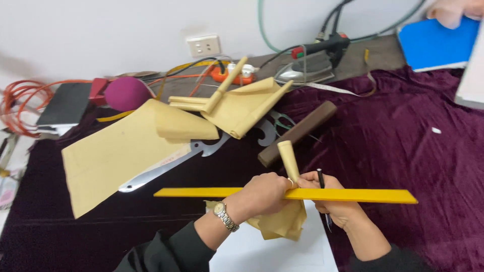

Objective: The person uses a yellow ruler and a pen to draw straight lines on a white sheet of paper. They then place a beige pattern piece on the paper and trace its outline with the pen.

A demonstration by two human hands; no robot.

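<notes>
My left hand (264, 194): closed on rolled tan paper (288, 158) and yellow ruler (353, 195). My right hand (330, 199): gripping ruler, black pen (321, 179) pinched. Beneath: purple velvet cloth (403, 151).

Two dark-sleeved arms reach forward; left hand (264, 194) and right hand (330, 201) meet, both fists closed, knuckles up.

One head-worn camera looked down and forward from close above the hands (302, 194), across the cloth-covered table (403, 166) toward the wall (101, 30).
</notes>
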